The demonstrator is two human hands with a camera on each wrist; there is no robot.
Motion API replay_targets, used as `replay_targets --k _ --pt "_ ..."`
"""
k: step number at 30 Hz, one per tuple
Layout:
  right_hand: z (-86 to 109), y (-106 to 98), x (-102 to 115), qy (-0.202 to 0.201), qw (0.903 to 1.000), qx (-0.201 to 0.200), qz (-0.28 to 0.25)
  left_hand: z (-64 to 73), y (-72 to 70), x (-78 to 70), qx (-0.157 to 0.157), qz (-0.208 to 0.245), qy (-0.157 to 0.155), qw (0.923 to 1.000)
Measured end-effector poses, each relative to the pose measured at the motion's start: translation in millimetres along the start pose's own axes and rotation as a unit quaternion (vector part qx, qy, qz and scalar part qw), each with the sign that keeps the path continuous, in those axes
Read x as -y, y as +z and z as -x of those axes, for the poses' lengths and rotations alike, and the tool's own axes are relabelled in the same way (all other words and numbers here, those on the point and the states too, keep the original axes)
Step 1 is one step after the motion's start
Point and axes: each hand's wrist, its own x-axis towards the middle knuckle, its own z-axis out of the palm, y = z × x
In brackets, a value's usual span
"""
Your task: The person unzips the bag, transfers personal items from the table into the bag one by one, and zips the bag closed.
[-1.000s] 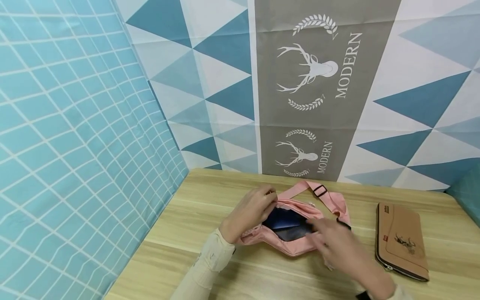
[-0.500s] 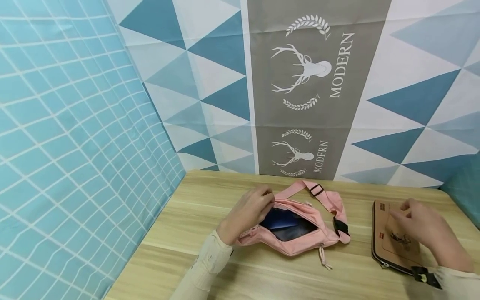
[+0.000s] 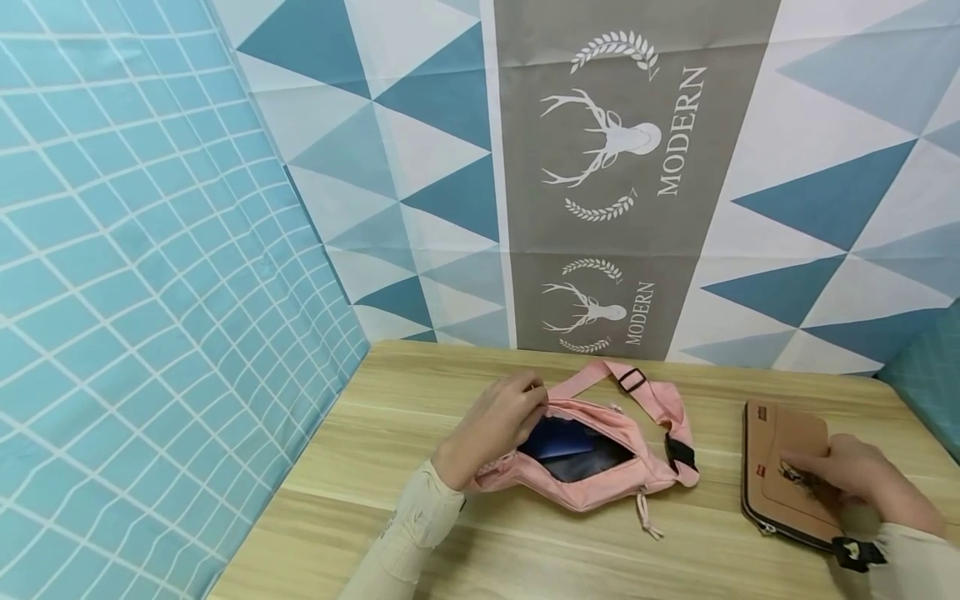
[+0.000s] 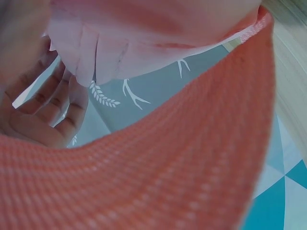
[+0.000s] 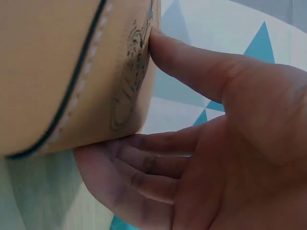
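Observation:
A pink waist bag [image 3: 592,494] lies on the table, its zip opening spread wide over a dark lining. Inside it shows a flat dark-blue item [image 3: 564,442]. My left hand [image 3: 498,421] holds the bag's left end by the rim of the opening; in the left wrist view pink webbing [image 4: 192,158] crosses close to the camera. On the right lies a brown zip wallet [image 3: 783,433] with a printed emblem. My right hand [image 3: 862,475] grips its right edge: in the right wrist view the thumb [image 5: 168,52] presses the printed face while the fingers [image 5: 129,182] curl beneath the edge.
The bag's pink strap [image 3: 660,400], with a black slider [image 3: 632,380] and a black buckle [image 3: 681,452], loops behind it. A pink zip cord [image 3: 647,517] hangs toward the front. A patterned cloth wall [image 3: 585,167] rises behind the wooden table [image 3: 360,467].
My right hand has left the right end of the waist bag, moved right over the brown wallet, and now grips its right edge. The left hand stays on the bag.

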Motion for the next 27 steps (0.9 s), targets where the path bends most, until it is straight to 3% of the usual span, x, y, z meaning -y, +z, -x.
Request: replay_targets --k 8,14,17,27 --pt "-1.9 -3 3 -0.018 0.9987 -0.036 0.031 0.6 1.1 -1.2 -0.002 -0.004 -0.001 1.0000" --pt "3.7 -7 21 -0.084 0.9889 -0.104 0.065 0.2 1.7 -1.1 -0.001 -0.006 -0.004 1.0000" --pt "9.2 -11 31 -0.104 0.9852 -0.118 0.069 -0.1 1.5 -1.2 0.001 -0.003 -0.004 1.0000" --pt "37.8 -13 73 -0.125 0.9816 -0.141 0.029 0.4 0.5 -1.2 0.008 -0.002 -0.005 1.0000"
